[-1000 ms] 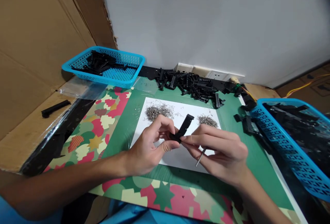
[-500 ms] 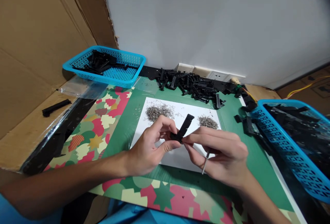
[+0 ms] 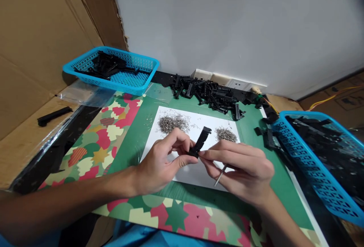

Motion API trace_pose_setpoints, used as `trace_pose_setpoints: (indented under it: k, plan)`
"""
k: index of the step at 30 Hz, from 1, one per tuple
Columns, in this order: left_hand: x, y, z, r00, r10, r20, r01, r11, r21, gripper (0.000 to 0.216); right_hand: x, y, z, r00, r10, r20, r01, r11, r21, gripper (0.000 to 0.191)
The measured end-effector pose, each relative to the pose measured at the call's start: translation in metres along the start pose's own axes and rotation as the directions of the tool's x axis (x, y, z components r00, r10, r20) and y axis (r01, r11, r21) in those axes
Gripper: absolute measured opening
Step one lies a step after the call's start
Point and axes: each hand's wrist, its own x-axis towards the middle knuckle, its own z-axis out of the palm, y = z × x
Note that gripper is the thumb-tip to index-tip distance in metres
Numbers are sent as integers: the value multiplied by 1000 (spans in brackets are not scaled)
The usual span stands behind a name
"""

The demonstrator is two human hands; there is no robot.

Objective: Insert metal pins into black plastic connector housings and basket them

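My left hand (image 3: 160, 161) pinches the lower end of a narrow black plastic part (image 3: 200, 140), which tilts up and to the right over a white sheet (image 3: 187, 173). My right hand (image 3: 241, 167) touches the same end of the part with its fingertips and also holds a thin metal pin (image 3: 220, 175) under its fingers. Two heaps of small metal springs lie on the sheet, one (image 3: 173, 121) behind my left hand and one (image 3: 226, 134) behind my right.
A blue basket (image 3: 113, 68) with black parts stands at the back left, another blue basket (image 3: 315, 156) full of black parts at the right. A pile of loose black parts (image 3: 210, 93) lies along the wall. Cardboard walls rise on the left, with one black part (image 3: 54, 115) on the cardboard ledge.
Both hands stay together on the black part. The metal pin under my right fingers has swung slightly. The view has shifted a little to the right.
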Motion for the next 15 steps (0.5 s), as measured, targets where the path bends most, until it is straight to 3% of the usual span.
trace_pose_setpoints:
  k: [15]
  plan:
    - [-3, 2, 0, 1000, -14, -5, 14, 998, -65, 22, 4, -7, 4, 997, -1, -72, 8, 994, 109, 20]
